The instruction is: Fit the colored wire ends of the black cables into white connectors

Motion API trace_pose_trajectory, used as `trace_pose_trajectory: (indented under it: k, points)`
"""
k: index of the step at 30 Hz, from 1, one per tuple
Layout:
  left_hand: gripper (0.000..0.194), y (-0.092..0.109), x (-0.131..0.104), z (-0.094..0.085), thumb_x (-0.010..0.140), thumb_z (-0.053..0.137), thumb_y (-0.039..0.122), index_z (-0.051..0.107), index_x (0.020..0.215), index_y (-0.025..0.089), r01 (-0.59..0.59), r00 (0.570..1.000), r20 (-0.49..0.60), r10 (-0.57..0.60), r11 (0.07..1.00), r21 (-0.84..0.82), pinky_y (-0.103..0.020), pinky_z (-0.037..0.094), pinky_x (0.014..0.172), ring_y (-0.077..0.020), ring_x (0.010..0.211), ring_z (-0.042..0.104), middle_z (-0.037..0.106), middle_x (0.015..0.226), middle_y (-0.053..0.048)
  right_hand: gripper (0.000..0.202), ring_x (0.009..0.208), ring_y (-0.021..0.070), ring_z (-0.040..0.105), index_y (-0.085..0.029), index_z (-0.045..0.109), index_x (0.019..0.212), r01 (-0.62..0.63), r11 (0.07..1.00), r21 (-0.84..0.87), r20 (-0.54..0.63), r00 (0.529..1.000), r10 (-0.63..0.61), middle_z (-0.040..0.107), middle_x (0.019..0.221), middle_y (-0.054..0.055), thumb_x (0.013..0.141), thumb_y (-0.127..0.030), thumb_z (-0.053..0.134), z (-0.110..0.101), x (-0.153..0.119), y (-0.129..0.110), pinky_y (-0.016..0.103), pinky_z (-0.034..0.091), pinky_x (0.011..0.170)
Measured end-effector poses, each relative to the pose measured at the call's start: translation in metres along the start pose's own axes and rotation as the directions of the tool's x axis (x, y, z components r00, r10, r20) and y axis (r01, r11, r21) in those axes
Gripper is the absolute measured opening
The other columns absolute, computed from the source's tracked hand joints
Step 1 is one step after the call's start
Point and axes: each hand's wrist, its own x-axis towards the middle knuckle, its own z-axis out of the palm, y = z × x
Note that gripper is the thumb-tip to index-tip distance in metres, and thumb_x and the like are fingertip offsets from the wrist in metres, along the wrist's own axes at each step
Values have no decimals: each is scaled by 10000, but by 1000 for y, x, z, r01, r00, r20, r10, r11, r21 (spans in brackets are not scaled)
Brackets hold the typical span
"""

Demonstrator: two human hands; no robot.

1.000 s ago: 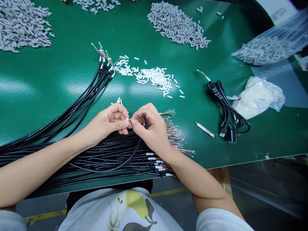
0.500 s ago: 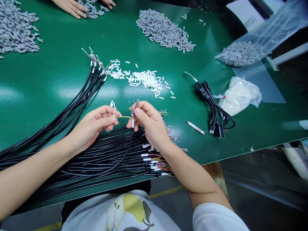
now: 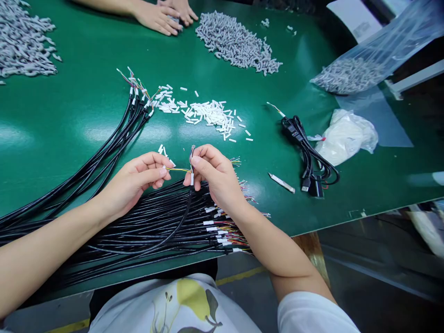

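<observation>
Between my hands is the stripped end of a black cable [image 3: 187, 208], with a white sleeve [image 3: 192, 179] where its thin wires come out. My left hand [image 3: 144, 178] is closed, pinching the yellow wires [image 3: 178, 169] that stretch out to the left. With thumb and fingers my right hand [image 3: 215, 173] grips the other, darker wires [image 3: 192, 155] just above the sleeve. Below both hands lies a thick row of black cables [image 3: 138, 231], their coloured wire ends pointing right. Several small white tubes [image 3: 162, 150] rest just beyond my left fingers.
A pile of white tubes [image 3: 215, 115] lies ahead, beside a second cable bundle [image 3: 114, 138]. Grey clip-like parts [image 3: 239, 44] are heaped farther back. A co-worker's hands [image 3: 163, 18] are at the far edge. Rightward are a white pen-like tool [image 3: 281, 183], coiled cable [image 3: 305, 152] and plastic bag [image 3: 347, 136].
The dark wires in my right hand have shifted slightly left and stand more upright. My left hand has stayed put. The co-worker's hands have moved right, toward the grey heap.
</observation>
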Motion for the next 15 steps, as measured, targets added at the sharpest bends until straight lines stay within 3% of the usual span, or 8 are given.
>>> trace_pose_trajectory:
  k: [5,11,15]
  points:
    - [91,0,0,0,778,776,185,730,856,179,13,1000,-4,-13,1000,-19,-183,424,567,-82,613,517,663,716,5,304,560,64,638,-234,514,861,-55,994,98,47,998,51,607,666,-71,877,-490,678,-1,2,4,174,435,455]
    - [59,3,-1,2,789,742,224,709,806,179,-9,1000,-27,8,1000,-16,-205,376,552,-86,582,457,576,649,23,283,577,69,669,-219,519,849,-24,995,101,58,998,18,612,711,-61,875,-446,687,1,2,1,167,458,454]
    - [231,1,-1,3,847,712,351,649,709,175,-36,999,-35,37,999,36,-231,274,504,-94,536,341,436,565,37,300,639,97,712,-218,518,859,-57,994,93,70,996,51,614,763,-47,854,-439,720,2,1,0,170,488,460]
